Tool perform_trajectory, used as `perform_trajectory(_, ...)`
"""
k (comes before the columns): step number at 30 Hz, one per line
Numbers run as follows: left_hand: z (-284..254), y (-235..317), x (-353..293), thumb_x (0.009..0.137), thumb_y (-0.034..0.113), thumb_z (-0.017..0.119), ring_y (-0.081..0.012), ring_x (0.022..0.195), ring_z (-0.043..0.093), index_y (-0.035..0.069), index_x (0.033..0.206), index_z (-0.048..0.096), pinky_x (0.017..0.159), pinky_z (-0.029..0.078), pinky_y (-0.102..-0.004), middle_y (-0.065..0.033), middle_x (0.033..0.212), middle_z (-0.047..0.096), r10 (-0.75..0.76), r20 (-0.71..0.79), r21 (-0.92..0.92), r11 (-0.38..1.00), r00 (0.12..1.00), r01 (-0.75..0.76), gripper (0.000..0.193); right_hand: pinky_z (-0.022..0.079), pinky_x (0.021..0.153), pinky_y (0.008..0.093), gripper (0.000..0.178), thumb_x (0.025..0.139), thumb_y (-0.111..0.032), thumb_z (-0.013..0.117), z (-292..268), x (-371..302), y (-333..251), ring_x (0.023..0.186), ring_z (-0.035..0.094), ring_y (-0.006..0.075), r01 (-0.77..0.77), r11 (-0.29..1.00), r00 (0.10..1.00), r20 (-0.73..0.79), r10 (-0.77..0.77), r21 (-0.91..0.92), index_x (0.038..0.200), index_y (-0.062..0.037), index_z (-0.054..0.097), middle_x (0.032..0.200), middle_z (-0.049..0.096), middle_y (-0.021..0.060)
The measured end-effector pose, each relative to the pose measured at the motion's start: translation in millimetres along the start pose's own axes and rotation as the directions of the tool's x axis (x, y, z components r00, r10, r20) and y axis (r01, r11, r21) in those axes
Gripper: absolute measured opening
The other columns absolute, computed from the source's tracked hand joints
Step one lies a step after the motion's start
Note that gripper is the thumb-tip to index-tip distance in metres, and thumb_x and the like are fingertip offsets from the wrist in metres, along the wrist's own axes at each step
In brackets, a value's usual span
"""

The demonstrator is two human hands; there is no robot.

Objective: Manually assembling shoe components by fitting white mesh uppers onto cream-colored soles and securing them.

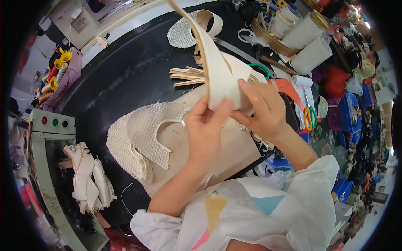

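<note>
In the head view, a strap point(220, 79) is clamped over the sheet point(234, 152) by the fingers of the left hand point(205, 134) and right hand point(268, 109), its tip cut off at the upper edge. The left thumb is blurred; some fingertips are hidden behind the strap.

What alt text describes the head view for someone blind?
A person's left hand and right hand hold a white strap above a black table with woven cream pieces; thread spools are at picture left, scissors at right.
</note>
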State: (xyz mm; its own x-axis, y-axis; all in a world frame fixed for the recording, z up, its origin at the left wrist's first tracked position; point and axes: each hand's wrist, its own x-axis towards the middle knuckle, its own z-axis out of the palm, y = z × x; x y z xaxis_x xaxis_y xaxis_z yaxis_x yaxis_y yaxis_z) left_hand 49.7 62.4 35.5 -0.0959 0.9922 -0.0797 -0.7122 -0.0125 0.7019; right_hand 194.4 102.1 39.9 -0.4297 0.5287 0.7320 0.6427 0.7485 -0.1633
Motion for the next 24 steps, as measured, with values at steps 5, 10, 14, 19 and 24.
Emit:
perform_trajectory(5,1,23,11,0.066,-0.007,0.067,-0.0204,0.066,0.063,-0.001,0.090,0.062,0.058,0.047,-0.0288,-0.0106,0.076,0.064,0.394,0.634,0.594,0.302,0.665,-0.745,0.025,0.039,0.080,0.0357,0.041,0.069,-0.019,0.070,-38,16,-24,0.095,0.055,0.0222,0.211,0.945,0.961,-0.126,-0.248,-0.249,0.106,-0.0064,0.057,0.102,0.060,0.0061)
perform_trajectory(10,-21,5,-6,0.069,-0.002,0.066,-0.0220,0.064,0.061,0.002,0.084,0.063,0.057,0.047,-0.0292,-0.0078,0.075,0.064,0.314,0.775,0.578,-0.002,0.548,-0.816,0.016,0.039,0.069,0.0343,0.016,0.067,-0.009,0.069,-48,-9,-31,0.076,0.056,0.0187,-0.056,0.998,0.957,0.286,0.044,0.033,0.083,-0.0088,0.065,0.081,0.062,0.0027)
perform_trajectory(14,-67,-17,-17,0.065,0.003,0.062,-0.0177,0.069,0.058,0.004,0.101,0.063,0.060,0.045,-0.0276,-0.0085,0.090,0.061,0.138,0.946,0.322,-0.256,0.295,-0.912,0.036,0.043,0.066,0.0314,0.013,0.069,0.000,0.066,-28,-48,-30,0.072,0.057,0.0232,-0.593,0.730,0.714,0.641,0.282,0.340,0.082,0.0004,0.064,0.079,0.061,0.0085)
perform_trajectory(19,-89,-20,-44,0.066,0.006,0.062,-0.0195,0.079,0.059,0.006,0.095,0.065,0.065,0.047,-0.0309,-0.0069,0.095,0.061,0.048,0.929,0.368,-0.203,0.366,-0.907,0.029,0.044,0.066,0.0265,0.010,0.078,-0.005,0.061,-12,-70,-33,0.070,0.056,0.0125,-0.910,0.337,0.337,0.906,0.257,0.242,0.085,0.0016,0.064,0.074,0.062,0.0071)
perform_trajectory(24,-100,-20,-60,0.067,0.008,0.062,-0.0202,0.085,0.060,0.008,0.080,0.062,0.073,0.047,-0.0354,-0.0050,0.092,0.060,0.081,0.926,0.378,-0.245,0.370,-0.893,0.014,0.042,0.064,0.0234,0.013,0.082,-0.011,0.061,2,-78,-48,0.067,0.050,0.0061,-0.970,0.192,0.191,0.951,0.242,0.146,0.082,0.0023,0.062,0.069,0.058,0.0010)
